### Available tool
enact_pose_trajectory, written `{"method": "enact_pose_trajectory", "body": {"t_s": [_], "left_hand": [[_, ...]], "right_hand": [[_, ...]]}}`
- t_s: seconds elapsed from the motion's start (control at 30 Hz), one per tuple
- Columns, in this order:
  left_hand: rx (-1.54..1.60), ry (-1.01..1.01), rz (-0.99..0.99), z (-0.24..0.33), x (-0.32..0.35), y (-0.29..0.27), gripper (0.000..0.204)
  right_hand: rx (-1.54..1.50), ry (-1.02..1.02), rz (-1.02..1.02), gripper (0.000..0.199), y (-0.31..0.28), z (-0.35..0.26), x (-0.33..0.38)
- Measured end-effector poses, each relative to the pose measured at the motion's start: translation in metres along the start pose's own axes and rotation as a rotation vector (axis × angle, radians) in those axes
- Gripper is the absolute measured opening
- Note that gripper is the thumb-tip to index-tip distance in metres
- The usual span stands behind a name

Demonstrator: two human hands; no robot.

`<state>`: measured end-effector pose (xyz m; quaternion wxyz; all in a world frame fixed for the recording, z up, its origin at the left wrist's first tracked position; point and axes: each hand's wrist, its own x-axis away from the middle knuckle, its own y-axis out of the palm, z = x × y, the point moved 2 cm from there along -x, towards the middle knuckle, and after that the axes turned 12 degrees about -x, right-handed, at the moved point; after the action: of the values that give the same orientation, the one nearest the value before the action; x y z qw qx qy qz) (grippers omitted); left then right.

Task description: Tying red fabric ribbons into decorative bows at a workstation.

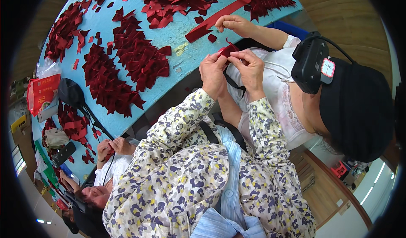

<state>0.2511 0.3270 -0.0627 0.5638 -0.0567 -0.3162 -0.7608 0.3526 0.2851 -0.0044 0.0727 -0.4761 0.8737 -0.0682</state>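
My left hand point(212, 74) and my right hand point(250, 71) are together just off the edge of the blue table, thumbs and fingertips pinching. Between them is a dark red ribbon piece point(229, 50), folded, with a thin end sticking up. The fingers cover part of it, so its full shape is hidden. Beyond my hands, a long flat red ribbon strip point(218, 19) lies on the tabletop. A small red ribbon scrap point(212, 38) rests beside its near end.
Rows of overlapping red ribbon pieces point(137, 54) cover much of the blue table point(186, 64). On my right sits a co-worker in a black cap point(359, 102), one hand point(237, 25) by the strip. Another person's hands point(112, 148) work at lower left, near a red bag point(44, 93).
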Motion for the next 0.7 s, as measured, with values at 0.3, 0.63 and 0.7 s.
{"method": "enact_pose_trajectory", "body": {"t_s": [0.3, 0.63, 0.7], "left_hand": [[0.033, 0.044, 0.077, -0.007, 0.004, -0.008, 0.016], [-0.013, -0.003, 0.053, -0.008, 0.008, -0.008, 0.014], [-0.081, 0.003, 0.083, -0.011, 0.006, -0.011, 0.017]], "right_hand": [[0.106, -0.029, -0.066, 0.008, 0.008, 0.001, 0.005], [0.349, -0.175, -0.05, 0.009, 0.011, -0.004, 0.012], [0.381, -0.192, -0.06, 0.009, 0.012, -0.005, 0.01]]}}
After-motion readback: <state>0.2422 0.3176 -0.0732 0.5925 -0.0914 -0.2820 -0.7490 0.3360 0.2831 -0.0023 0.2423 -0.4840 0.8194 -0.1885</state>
